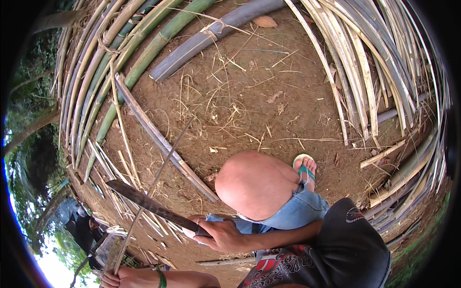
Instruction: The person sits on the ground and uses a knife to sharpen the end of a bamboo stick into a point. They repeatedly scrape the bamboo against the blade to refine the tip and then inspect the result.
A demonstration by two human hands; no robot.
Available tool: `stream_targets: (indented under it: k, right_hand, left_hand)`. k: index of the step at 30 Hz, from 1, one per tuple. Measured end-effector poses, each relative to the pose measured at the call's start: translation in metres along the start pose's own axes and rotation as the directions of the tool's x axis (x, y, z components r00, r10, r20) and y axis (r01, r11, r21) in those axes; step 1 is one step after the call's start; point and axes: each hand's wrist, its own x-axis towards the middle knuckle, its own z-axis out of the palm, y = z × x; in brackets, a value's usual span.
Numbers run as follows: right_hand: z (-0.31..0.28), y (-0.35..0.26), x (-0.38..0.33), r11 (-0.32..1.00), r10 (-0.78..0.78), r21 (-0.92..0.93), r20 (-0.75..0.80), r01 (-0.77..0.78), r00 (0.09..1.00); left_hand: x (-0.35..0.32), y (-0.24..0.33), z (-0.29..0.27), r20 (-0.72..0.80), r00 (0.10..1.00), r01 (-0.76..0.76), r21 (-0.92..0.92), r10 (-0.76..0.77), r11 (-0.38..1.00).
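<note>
My right hand (pixel 224 235) is wrapped round the dark handle of a machete (pixel 152 205), in front of my bent knee. Its long dark blade points up and to the left. At the lower left, my left hand (pixel 114 279) grips the lower end of a thin bamboo strip (pixel 163 165). From there the strip slants up and right over the ground. Blade and strip cross near the blade's middle; whether they touch, I cannot tell. A green band circles my left wrist.
Green and tan bamboo poles (pixel 139 72) lie bundled at the upper left, beside a thick grey pole (pixel 192 50). Split bamboo strips (pixel 353 67) are heaped on the right. A split length (pixel 161 137) lies ahead on soil strewn with shavings. Another person (pixel 84 230) is at the far left.
</note>
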Motion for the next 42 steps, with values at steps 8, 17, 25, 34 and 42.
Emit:
stream_targets:
  k: [8, 17, 25, 34, 42]
  right_hand:
    - [-0.017, 0.009, 0.006, 0.994, 0.089, 0.061, 0.030, -0.091, 0.996]
    - [-0.043, -0.046, 0.033, 0.964, -0.230, -0.051, 0.318, 0.259, 0.920]
    - [-0.033, -0.009, 0.035, 0.991, 0.061, -0.125, 0.140, -0.044, 0.988]
    - [-0.076, 0.077, 0.054, 0.823, 0.149, -0.530, -0.143, -0.203, 0.978]
    - [-0.065, 0.071, 0.047, 0.944, 0.160, -0.285, -0.038, -0.165, 0.986]
  left_hand:
    - [-0.032, -0.010, 0.035, -0.007, 0.995, -0.094, 0.028, 0.095, 0.995]
    - [-0.069, -0.018, 0.061, 0.051, 0.974, -0.223, 0.089, 0.219, 0.971]
    - [-0.076, -0.022, 0.057, -0.106, 0.941, -0.284, 0.273, 0.322, 0.919]
    - [-0.083, -0.026, 0.083, -0.088, 0.933, -0.315, 0.270, 0.349, 0.910]
    - [-0.081, -0.035, 0.100, -0.267, 0.876, -0.297, 0.357, 0.402, 0.885]
